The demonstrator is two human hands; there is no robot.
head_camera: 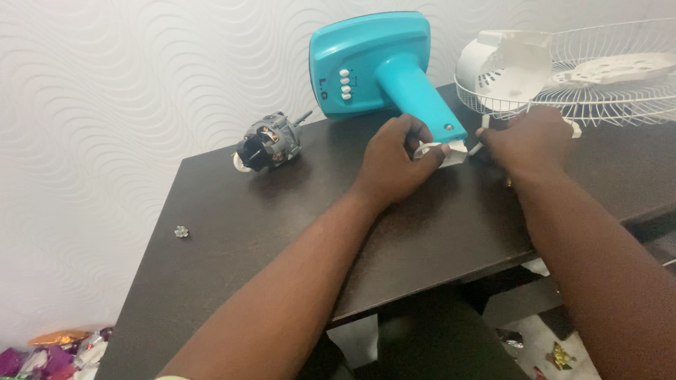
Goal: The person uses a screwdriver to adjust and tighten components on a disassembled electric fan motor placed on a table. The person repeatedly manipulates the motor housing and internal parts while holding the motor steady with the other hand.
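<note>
While the dark counter [232, 253] carries everything, a white fan guard [598, 77] lies at its far right and the teal fan base [380, 67] beside it. Left hand [394, 158] pinches the white piece [451, 153] at the stem's end; right hand [528, 141] rests curled alongside, its grip hidden. A small motor [270, 143] sits well left.

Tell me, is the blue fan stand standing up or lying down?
Lying down. The blue fan stand rests on its side on the dark table, its neck pointing toward both hands.

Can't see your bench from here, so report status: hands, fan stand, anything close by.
Left hand gripping white piece at neck of teal fan stand. Right hand alongside, grip hidden. Motor and white grille lie apart.
</note>
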